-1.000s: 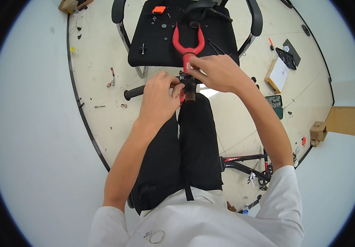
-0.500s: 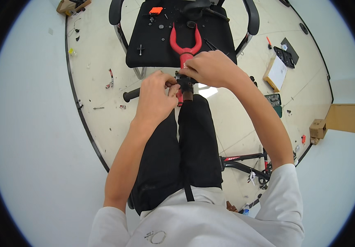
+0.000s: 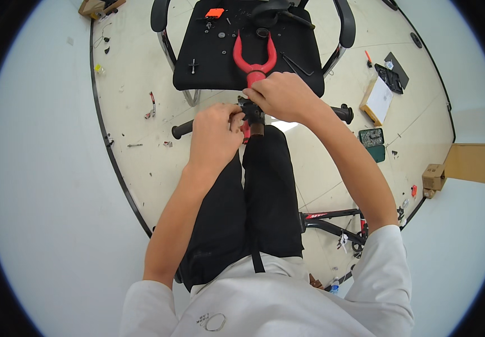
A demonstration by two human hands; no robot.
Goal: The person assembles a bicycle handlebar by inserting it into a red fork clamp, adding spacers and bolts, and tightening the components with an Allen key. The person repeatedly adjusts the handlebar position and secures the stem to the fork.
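Note:
A red bicycle fork (image 3: 256,67) lies with its two legs on the black chair seat and its neck toward me. Near my knees, a black handlebar stem (image 3: 254,114) sits at the fork's near end, with a brownish tube end (image 3: 257,130) sticking out of it. A handlebar passes under my hands; its black left grip (image 3: 183,130) and right grip (image 3: 344,114) show on either side. My right hand (image 3: 279,92) is closed round the fork's neck just beyond the stem. At the stem's left side, my left hand (image 3: 218,124) pinches with bent fingers; what lies between them is hidden.
On the chair seat (image 3: 203,80) lie hex keys (image 3: 297,64), a small T-shaped tool (image 3: 193,66), small loose parts, an orange piece (image 3: 215,13) and a black saddle (image 3: 269,9). A bicycle frame (image 3: 332,219), a green tool case (image 3: 372,145) and a cardboard box (image 3: 434,176) stand on the floor.
The handlebar has turned or shifted slightly, so its right grip now shows beyond my right arm. My right hand has moved slightly left; my left hand stays at the stem.

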